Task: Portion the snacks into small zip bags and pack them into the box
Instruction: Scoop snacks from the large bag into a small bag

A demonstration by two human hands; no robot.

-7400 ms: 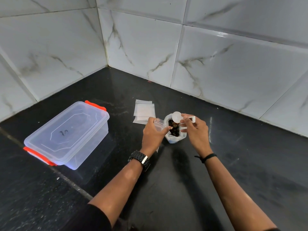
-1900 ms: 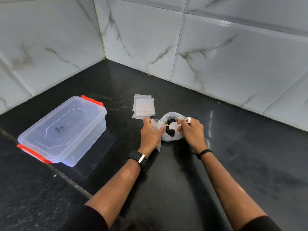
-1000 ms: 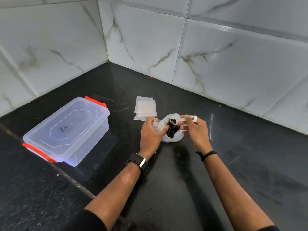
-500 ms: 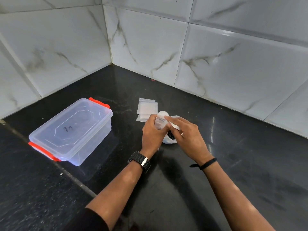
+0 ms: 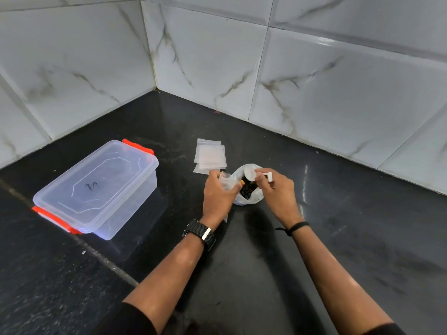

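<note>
Portioning is barely begun: your left hand (image 5: 217, 192) pinches a zip bag (image 5: 227, 181) open, your right hand (image 5: 278, 189) grips the scoop (image 5: 251, 174) over the snack bag (image 5: 249, 189), and the box (image 5: 96, 187) stays lidded, unpacked.

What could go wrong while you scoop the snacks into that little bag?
1. The left hand holds the little bag loosely by its mouth; if it sags shut, snacks from the scoop in the right hand could spill on the counter.
2. The soft snack bag stands unsupported and might tip.
3. The box has its lid on, so packing must wait.
</note>
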